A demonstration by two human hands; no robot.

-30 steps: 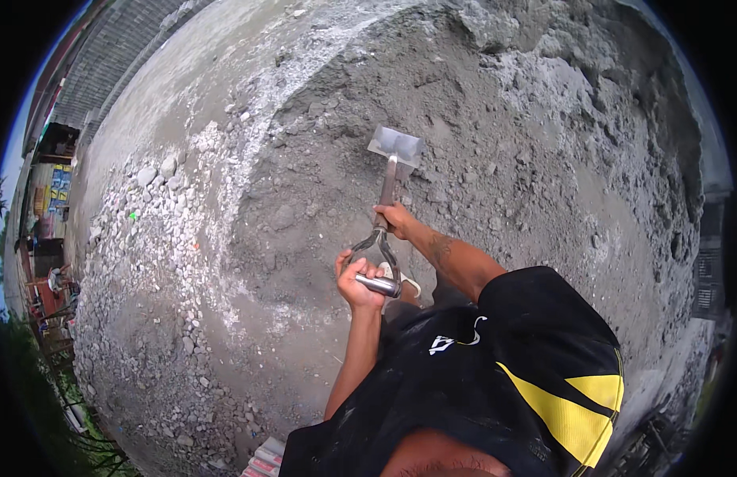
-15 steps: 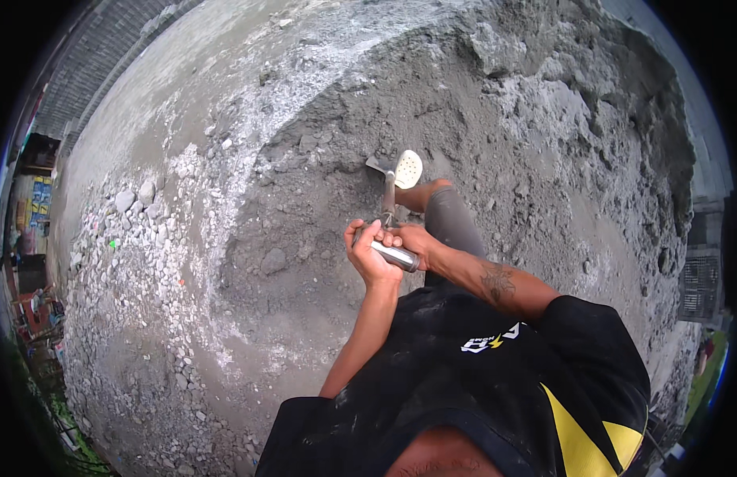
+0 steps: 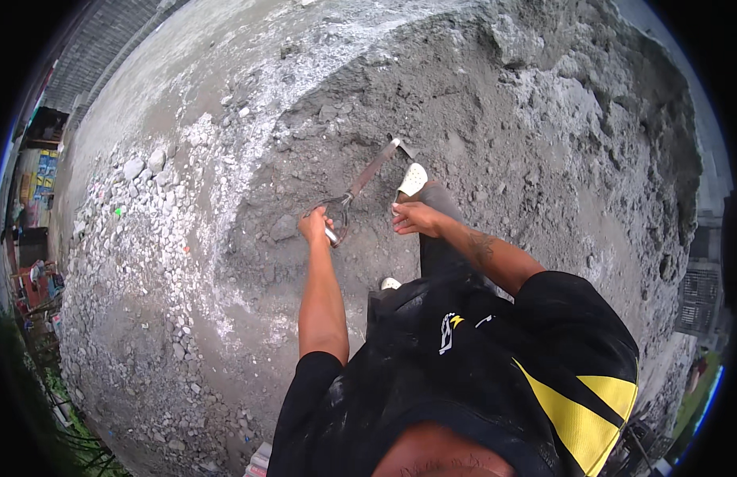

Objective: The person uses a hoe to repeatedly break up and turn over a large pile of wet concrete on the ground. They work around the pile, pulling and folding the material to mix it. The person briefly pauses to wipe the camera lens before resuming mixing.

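Observation:
My left hand (image 3: 313,226) is closed round the metal crossbar of a D-handled shovel (image 3: 370,174). The brown shaft slants away from me, up and to the right. Its thin metal blade edge shows at the far end, beside my pale clog; the rest of the blade cannot be made out. To the right, my right hand (image 3: 417,219) is off the shovel, over my bent leg. Its fingers are loosely bent and apart, with nothing seen in them.
A pale perforated clog (image 3: 414,179) is on my forward foot, and another clog (image 3: 390,283) shows nearer. Loose grey sand and lumps (image 3: 305,183) surround the blade. Pale stones (image 3: 149,163) lie to the left. A steep earth bank (image 3: 591,103) rises at right.
My right hand has let go of the shovel and moved apart from it. My left hand has carried the handle to the left, and the blade end has shifted slightly right and farther away.

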